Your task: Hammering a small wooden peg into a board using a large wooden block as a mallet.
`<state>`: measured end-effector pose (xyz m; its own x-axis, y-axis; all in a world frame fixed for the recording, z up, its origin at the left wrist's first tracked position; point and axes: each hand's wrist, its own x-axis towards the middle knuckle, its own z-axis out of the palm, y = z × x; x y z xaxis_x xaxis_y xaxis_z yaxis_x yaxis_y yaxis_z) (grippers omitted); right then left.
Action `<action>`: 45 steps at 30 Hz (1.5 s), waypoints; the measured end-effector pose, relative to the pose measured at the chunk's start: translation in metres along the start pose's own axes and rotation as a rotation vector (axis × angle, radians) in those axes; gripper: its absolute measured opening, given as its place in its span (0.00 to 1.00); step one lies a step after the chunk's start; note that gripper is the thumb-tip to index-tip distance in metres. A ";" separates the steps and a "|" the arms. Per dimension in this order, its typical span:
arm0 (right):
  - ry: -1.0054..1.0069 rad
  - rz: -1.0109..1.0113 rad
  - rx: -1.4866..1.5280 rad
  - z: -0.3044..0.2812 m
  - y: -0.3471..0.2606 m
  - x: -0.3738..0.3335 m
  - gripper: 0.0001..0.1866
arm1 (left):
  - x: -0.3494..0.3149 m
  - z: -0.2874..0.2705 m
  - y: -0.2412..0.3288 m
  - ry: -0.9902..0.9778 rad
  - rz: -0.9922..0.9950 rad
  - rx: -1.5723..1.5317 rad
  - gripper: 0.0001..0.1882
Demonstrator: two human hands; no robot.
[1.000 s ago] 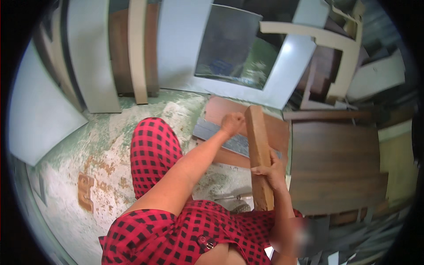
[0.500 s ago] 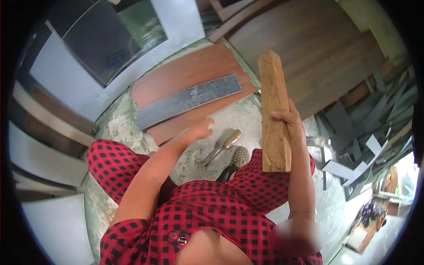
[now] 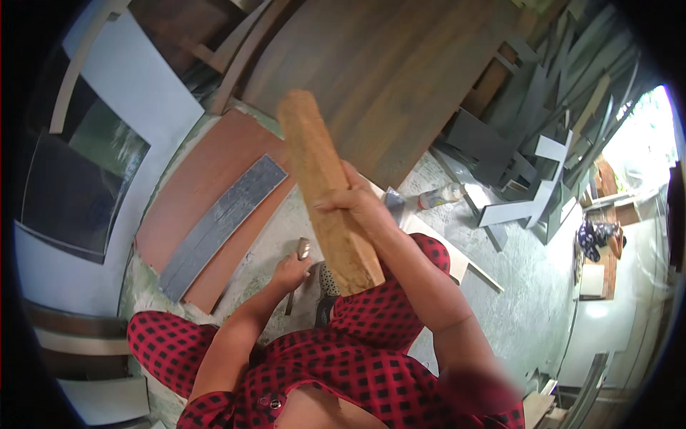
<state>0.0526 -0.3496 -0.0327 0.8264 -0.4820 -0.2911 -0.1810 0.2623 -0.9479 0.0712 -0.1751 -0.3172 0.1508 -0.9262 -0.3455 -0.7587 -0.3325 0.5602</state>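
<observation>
My right hand (image 3: 355, 205) is closed around a thick, squared wooden block (image 3: 325, 182), holding it raised and tilted above the floor, its top leaning left. My left hand (image 3: 291, 272) is down near the floor, its fingers wrapped round a chisel (image 3: 304, 248). The light handle's end sticks up past my fingers, and the narrow blade shows below them. Left of that hand a grey, worn plank (image 3: 225, 225) lies on a reddish-brown board (image 3: 189, 186).
My bent legs in checked trousers (image 3: 168, 347) flank the work spot. A big brown panel (image 3: 386, 79) lies beyond the block. To the right are a bottle (image 3: 441, 196), a white angled strip (image 3: 525, 211) and piled dark offcuts (image 3: 482, 146). A person (image 3: 599, 239) is at far right.
My left hand has come down onto the chisel that lay on the floor and closed round it. The view has turned right, and the block now leans left in my right hand.
</observation>
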 end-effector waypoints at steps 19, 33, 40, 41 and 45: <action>-0.107 0.228 0.334 0.049 0.031 -0.001 0.23 | -0.116 -0.221 -0.066 0.869 -0.348 -0.871 0.19; -0.481 0.107 -0.174 0.108 0.039 -0.010 0.29 | -0.185 -0.188 -0.123 1.163 -0.683 -0.566 0.23; -0.648 -0.052 -0.108 0.149 0.011 -0.042 0.35 | -0.185 -0.176 -0.118 1.184 -0.631 -0.580 0.29; -0.646 -0.019 -0.079 0.144 0.025 -0.038 0.34 | -0.185 -0.182 -0.111 1.121 -0.648 -0.587 0.28; -0.588 0.142 -0.231 0.143 0.080 -0.038 0.33 | -0.196 -0.179 -0.104 1.125 -0.726 -0.605 0.29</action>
<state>0.0834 -0.1905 -0.0793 0.9281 0.0996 -0.3587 -0.3663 0.0719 -0.9277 0.2338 0.0093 -0.1732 0.9930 -0.0803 -0.0862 0.0301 -0.5349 0.8444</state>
